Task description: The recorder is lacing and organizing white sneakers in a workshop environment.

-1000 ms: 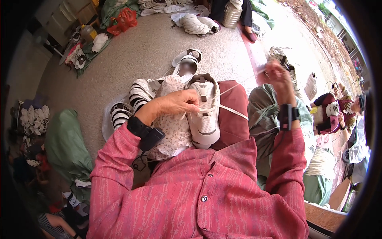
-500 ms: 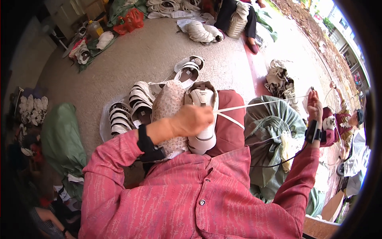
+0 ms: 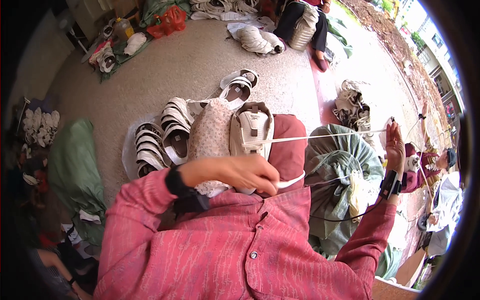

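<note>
A beige shoe (image 3: 254,125) lies across my lap, between the floral cloth (image 3: 212,125) on one thigh and my red trousers (image 3: 290,135). From its upper a white cord (image 3: 325,136) runs taut to my right hand (image 3: 395,147), raised far out to the right and closed on it at the fingertips. My left hand (image 3: 235,171) reaches over the near part of the shoe and hides it. Its fingers are closed at a white loop (image 3: 292,181) curving over the trousers.
White strappy sandals (image 3: 176,132) stand left of my lap. A green sack (image 3: 345,170) leans against my right side; another green sack (image 3: 77,170) stands left. A shoe pile (image 3: 352,102) lies ahead right. Other people sit at the back (image 3: 302,30) and right (image 3: 430,160).
My left hand has come nearer to my body, down over the near part of the shoe. My right hand has dropped slightly, with the cord still stretched. A curved white loop now shows beside the left fingers.
</note>
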`<action>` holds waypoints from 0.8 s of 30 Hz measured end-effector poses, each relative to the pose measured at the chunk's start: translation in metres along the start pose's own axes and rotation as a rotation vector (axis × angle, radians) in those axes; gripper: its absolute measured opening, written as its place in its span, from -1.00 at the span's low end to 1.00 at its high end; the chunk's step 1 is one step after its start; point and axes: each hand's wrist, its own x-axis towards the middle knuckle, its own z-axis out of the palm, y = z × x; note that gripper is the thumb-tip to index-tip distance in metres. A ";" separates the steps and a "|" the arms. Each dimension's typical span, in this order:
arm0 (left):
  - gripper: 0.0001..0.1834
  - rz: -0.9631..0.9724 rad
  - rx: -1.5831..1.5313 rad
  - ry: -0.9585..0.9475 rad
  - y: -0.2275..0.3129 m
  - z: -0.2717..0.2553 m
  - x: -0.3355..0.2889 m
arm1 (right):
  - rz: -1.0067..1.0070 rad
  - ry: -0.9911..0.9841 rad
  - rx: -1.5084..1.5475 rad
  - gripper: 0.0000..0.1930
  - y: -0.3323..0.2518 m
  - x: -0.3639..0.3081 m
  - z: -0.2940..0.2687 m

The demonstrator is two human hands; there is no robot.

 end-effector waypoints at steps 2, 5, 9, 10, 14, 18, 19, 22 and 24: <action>-0.71 -0.124 -0.435 0.249 0.008 -0.019 -0.041 | -0.020 -0.096 -0.043 -0.77 0.008 0.011 -0.042; -0.76 0.308 -0.798 0.637 -0.036 -0.044 -0.112 | -0.019 -0.221 -0.069 -0.82 0.051 0.008 -0.052; -0.81 0.481 -1.340 1.107 -0.088 -0.063 -0.169 | 0.043 0.082 -0.071 -0.81 0.089 0.016 -0.068; -0.80 0.473 -1.329 1.220 -0.112 -0.066 -0.199 | 0.042 0.166 -0.077 -0.78 0.106 0.016 -0.052; -0.77 0.521 -1.285 1.373 -0.167 -0.064 -0.259 | 0.014 0.225 -0.029 -0.78 0.128 0.016 -0.014; -0.75 0.551 -1.302 1.440 -0.181 -0.055 -0.300 | -0.077 0.199 -0.012 -0.80 0.126 0.034 -0.004; -0.75 0.571 -1.286 1.472 -0.179 -0.054 -0.310 | -0.076 0.262 0.015 -0.81 0.124 0.040 0.000; -0.74 0.590 -1.241 1.395 -0.174 -0.058 -0.326 | -0.012 0.002 0.160 -0.81 0.073 0.068 -0.064; -0.73 0.628 -1.174 1.266 -0.174 -0.056 -0.340 | -0.094 0.157 0.042 -0.71 0.051 0.090 -0.085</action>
